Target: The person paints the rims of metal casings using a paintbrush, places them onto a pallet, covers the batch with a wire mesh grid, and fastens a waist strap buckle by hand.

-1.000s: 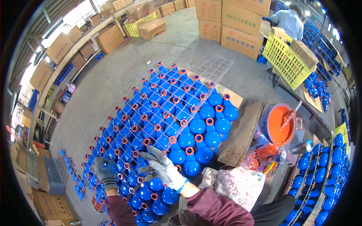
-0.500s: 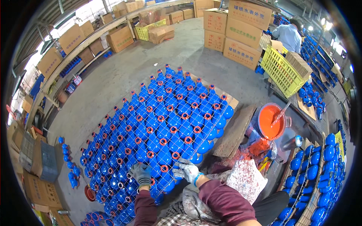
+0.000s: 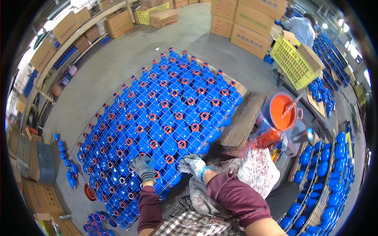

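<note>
A wire mesh panel (image 3: 159,118) lies over a dense stack of blue metal housings (image 3: 168,146) with red-rimmed openings. My left hand (image 3: 143,169), in a grey glove, has its fingers curled over the wires close to the near edge. To its right, my right hand (image 3: 193,166), in a paler glove with a blue band at the wrist, is closed at the near right edge of the same panel. Its fingertips are partly hidden. Beneath both hands, housings show through the wires.
Right of the stack are a wooden board (image 3: 244,120), a bucket of orange-red paint (image 3: 280,108) with a brush, and a paint-spattered cloth (image 3: 260,169). More blue housings (image 3: 334,188) line racks at right. Cartons (image 3: 252,37), a yellow crate (image 3: 293,63) and another person (image 3: 301,28) are behind.
The whole scene sits higher in the picture, as the head view has tipped downward. Both hands stay at the near edge of the mesh, with little shift against it.
</note>
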A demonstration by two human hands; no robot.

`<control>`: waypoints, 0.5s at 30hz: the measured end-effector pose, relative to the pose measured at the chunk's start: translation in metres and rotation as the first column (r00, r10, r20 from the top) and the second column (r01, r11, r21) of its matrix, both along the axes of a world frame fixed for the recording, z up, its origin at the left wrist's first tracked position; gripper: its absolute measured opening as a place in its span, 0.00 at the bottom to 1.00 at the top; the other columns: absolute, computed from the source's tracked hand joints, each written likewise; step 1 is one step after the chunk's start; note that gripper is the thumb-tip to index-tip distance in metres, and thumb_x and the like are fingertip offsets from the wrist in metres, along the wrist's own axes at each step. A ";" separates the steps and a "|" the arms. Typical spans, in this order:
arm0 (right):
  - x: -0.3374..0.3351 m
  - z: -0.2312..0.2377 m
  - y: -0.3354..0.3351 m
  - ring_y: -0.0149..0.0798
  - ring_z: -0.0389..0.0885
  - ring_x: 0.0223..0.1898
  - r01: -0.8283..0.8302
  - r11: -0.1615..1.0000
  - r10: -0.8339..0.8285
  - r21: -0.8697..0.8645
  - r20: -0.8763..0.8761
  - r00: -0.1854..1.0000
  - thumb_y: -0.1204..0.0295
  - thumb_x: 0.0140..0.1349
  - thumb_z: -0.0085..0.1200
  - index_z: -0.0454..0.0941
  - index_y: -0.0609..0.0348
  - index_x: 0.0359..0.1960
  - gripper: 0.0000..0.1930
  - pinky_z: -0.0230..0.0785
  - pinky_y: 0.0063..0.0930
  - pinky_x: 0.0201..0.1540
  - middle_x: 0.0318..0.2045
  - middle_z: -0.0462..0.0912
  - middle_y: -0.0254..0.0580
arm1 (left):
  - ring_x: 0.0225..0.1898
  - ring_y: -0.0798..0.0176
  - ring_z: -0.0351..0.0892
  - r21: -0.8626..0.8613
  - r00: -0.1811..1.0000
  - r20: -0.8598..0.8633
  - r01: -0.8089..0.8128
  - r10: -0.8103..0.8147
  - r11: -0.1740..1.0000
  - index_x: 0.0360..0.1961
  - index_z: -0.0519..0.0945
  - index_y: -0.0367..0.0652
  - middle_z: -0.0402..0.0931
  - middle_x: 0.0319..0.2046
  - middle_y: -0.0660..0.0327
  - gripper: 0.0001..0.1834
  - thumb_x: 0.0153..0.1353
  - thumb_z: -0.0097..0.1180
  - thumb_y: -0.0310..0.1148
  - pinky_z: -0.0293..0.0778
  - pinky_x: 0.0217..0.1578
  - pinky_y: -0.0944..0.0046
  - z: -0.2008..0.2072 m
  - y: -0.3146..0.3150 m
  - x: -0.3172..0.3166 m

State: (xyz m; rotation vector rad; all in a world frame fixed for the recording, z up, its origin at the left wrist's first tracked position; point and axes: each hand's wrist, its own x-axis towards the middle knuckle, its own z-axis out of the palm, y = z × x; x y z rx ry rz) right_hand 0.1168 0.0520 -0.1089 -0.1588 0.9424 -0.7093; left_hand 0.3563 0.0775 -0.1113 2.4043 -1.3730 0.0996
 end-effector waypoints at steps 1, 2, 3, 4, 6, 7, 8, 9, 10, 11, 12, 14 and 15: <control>-0.003 0.006 0.001 0.52 0.82 0.36 -0.038 0.999 0.038 -0.013 -0.056 0.998 0.76 0.65 0.47 0.68 0.60 0.50 0.12 0.81 0.42 0.38 0.39 0.78 0.52 | 0.53 0.53 0.71 0.165 0.998 -0.064 0.012 -0.001 0.986 0.30 0.81 0.53 0.76 0.45 0.59 0.14 0.42 0.69 0.43 0.57 0.61 0.50 0.015 0.002 -0.009; -0.007 0.009 -0.004 0.50 0.82 0.36 -0.078 0.997 0.076 -0.019 -0.111 0.991 0.75 0.64 0.48 0.69 0.60 0.48 0.11 0.80 0.41 0.37 0.35 0.79 0.49 | 0.53 0.53 0.71 0.194 0.997 -0.069 0.040 -0.027 0.980 0.30 0.81 0.53 0.76 0.45 0.59 0.14 0.42 0.69 0.43 0.57 0.61 0.50 0.019 0.004 -0.007; -0.003 0.016 -0.004 0.49 0.82 0.35 -0.149 0.989 0.146 0.002 -0.201 0.969 0.71 0.65 0.49 0.71 0.58 0.47 0.11 0.80 0.40 0.36 0.33 0.79 0.47 | 0.56 0.50 0.68 -0.007 0.990 -0.010 0.141 -0.141 0.990 0.37 0.79 0.51 0.73 0.50 0.54 0.17 0.47 0.68 0.41 0.59 0.61 0.49 0.026 0.016 0.005; 0.001 0.020 -0.009 0.47 0.83 0.34 -0.219 0.975 0.217 0.028 -0.290 0.932 0.68 0.65 0.49 0.72 0.57 0.46 0.10 0.79 0.39 0.35 0.31 0.79 0.45 | 0.60 0.46 0.66 -0.207 0.968 0.060 0.251 -0.243 0.946 0.43 0.78 0.48 0.70 0.55 0.48 0.19 0.51 0.66 0.40 0.60 0.61 0.48 0.033 0.024 0.013; 0.003 -0.017 -0.016 0.47 0.84 0.31 -0.164 0.982 0.110 -0.098 -0.410 0.906 0.61 0.62 0.49 0.75 0.61 0.43 0.16 0.77 0.41 0.34 0.33 0.82 0.53 | 0.64 0.41 0.61 -0.290 0.960 -0.013 0.264 -0.279 0.920 0.50 0.74 0.43 0.62 0.61 0.41 0.22 0.57 0.63 0.37 0.63 0.60 0.48 0.063 0.032 0.016; -0.008 -0.039 -0.025 0.48 0.85 0.32 -0.280 0.934 0.050 -0.220 -0.697 0.715 0.59 0.62 0.49 0.77 0.61 0.43 0.18 0.77 0.41 0.36 0.34 0.83 0.53 | 0.63 0.41 0.62 -0.246 0.960 0.000 0.271 -0.279 0.931 0.50 0.74 0.41 0.62 0.61 0.42 0.21 0.57 0.62 0.37 0.63 0.60 0.49 0.069 0.034 0.023; -0.008 -0.060 -0.030 0.49 0.85 0.33 -0.457 0.845 -0.039 -0.278 -0.884 0.465 0.56 0.61 0.49 0.79 0.61 0.42 0.20 0.76 0.41 0.38 0.36 0.84 0.54 | 0.63 0.41 0.63 -0.191 0.969 0.030 0.247 -0.245 0.950 0.50 0.74 0.39 0.63 0.60 0.43 0.21 0.58 0.61 0.37 0.64 0.60 0.50 0.073 0.047 0.043; -0.005 -0.062 -0.031 0.51 0.85 0.35 -0.429 0.874 0.033 -0.226 -0.856 0.517 0.54 0.61 0.48 0.81 0.61 0.41 0.22 0.76 0.41 0.40 0.36 0.84 0.54 | 0.61 0.41 0.65 -0.166 0.980 0.103 0.187 -0.171 0.968 0.50 0.74 0.38 0.64 0.60 0.42 0.22 0.59 0.61 0.39 0.64 0.60 0.52 0.063 0.070 0.072; -0.013 -0.061 -0.034 0.52 0.85 0.36 -0.409 0.896 0.102 -0.169 -0.820 0.563 0.51 0.61 0.47 0.82 0.60 0.39 0.23 0.76 0.41 0.41 0.36 0.84 0.53 | 0.61 0.41 0.65 -0.137 0.986 0.116 0.137 -0.121 0.981 0.50 0.74 0.38 0.64 0.60 0.42 0.22 0.59 0.61 0.39 0.64 0.60 0.52 0.054 0.096 0.098; -0.010 -0.050 -0.037 0.51 0.85 0.37 -0.494 0.867 0.239 -0.069 -0.812 0.532 0.50 0.61 0.45 0.84 0.57 0.30 0.23 0.76 0.41 0.40 0.33 0.85 0.52 | 0.61 0.42 0.65 -0.109 0.993 0.114 0.008 0.005 0.994 0.50 0.74 0.38 0.65 0.59 0.43 0.21 0.59 0.59 0.39 0.65 0.59 0.52 0.048 0.135 0.128; 0.001 -0.022 -0.029 0.49 0.85 0.34 -0.503 0.861 0.312 -0.072 -0.706 0.636 0.51 0.62 0.45 0.84 0.56 0.29 0.23 0.75 0.42 0.38 0.31 0.85 0.49 | 0.61 0.43 0.65 -0.082 0.978 0.134 -0.149 0.159 0.985 0.50 0.75 0.37 0.66 0.58 0.43 0.20 0.60 0.58 0.39 0.66 0.58 0.52 0.044 0.195 0.171; 0.003 -0.021 -0.024 0.41 0.81 0.25 -0.603 0.713 0.203 -0.358 -0.718 0.666 0.53 0.63 0.46 0.80 0.61 0.36 0.21 0.72 0.38 0.31 0.29 0.83 0.48 | 0.61 0.43 0.66 0.394 0.780 0.625 -0.292 -0.021 0.871 0.58 0.71 0.45 0.66 0.60 0.45 0.22 0.63 0.53 0.38 0.63 0.59 0.53 0.021 0.344 0.292; 0.005 0.016 -0.018 0.40 0.80 0.25 -0.458 0.886 0.337 -0.072 -0.579 0.743 0.58 0.64 0.51 0.77 0.59 0.40 0.16 0.73 0.35 0.30 0.30 0.81 0.44 | 0.59 0.44 0.68 0.366 0.846 0.387 -0.505 0.365 0.782 0.57 0.72 0.45 0.69 0.58 0.46 0.21 0.63 0.51 0.39 0.64 0.58 0.54 0.009 0.367 0.271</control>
